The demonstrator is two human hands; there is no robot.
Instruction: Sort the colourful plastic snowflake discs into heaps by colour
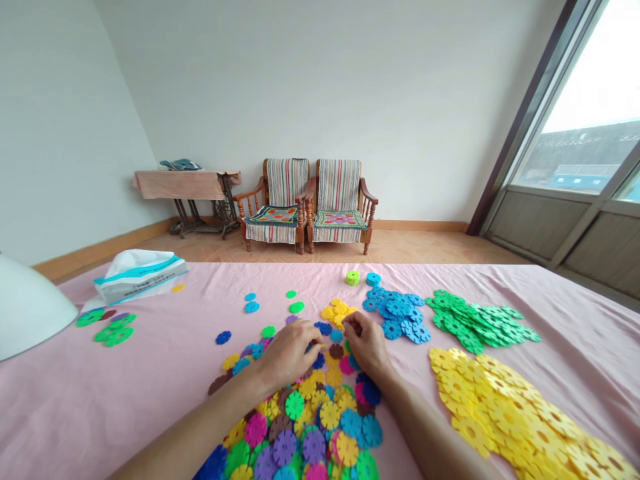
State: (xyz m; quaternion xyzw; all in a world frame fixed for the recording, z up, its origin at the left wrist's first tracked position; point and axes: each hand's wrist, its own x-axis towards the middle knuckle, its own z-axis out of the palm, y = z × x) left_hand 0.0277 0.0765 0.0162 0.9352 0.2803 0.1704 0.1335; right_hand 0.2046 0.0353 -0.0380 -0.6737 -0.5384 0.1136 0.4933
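Both my hands rest on a mixed pile of plastic snowflake discs [310,427] in many colours, spread on the pink tablecloth [150,373]. My left hand [290,353] lies palm down on the pile with fingers curled over the discs. My right hand [365,343] has its fingers bent together in a pinch at the pile's far edge, next to a small yellow disc cluster [337,311]. What either hand grips is hidden by the fingers.
Sorted heaps lie to the right: blue discs [397,313], green discs [475,323], yellow discs [510,407]. Loose green discs [107,327] and a tissue pack [140,275] sit far left, by a white object [30,307]. Two armchairs [307,203] stand behind.
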